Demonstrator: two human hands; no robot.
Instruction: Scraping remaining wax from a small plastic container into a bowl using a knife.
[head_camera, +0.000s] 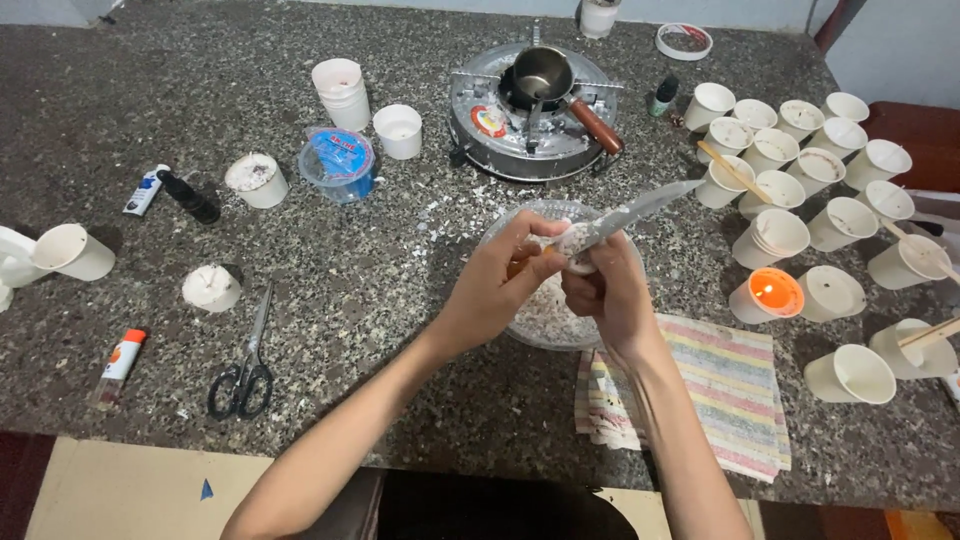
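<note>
My right hand (607, 290) grips the handle of a knife (640, 208) whose blade points up and to the right. My left hand (500, 280) pinches a small orange and white lump (545, 250) against the knife handle. Both hands hover over a clear bowl (512, 218) that holds white flakes (545, 315). The lump is mostly hidden by my fingers.
A small stove with a metal pot (540, 75) stands behind the bowl. Several white paper cups (790, 150) crowd the right side, one glowing orange (775, 292). A striped cloth (710, 385) lies at the front right. Scissors (245, 370), a lighter (120, 362) and more cups sit on the left.
</note>
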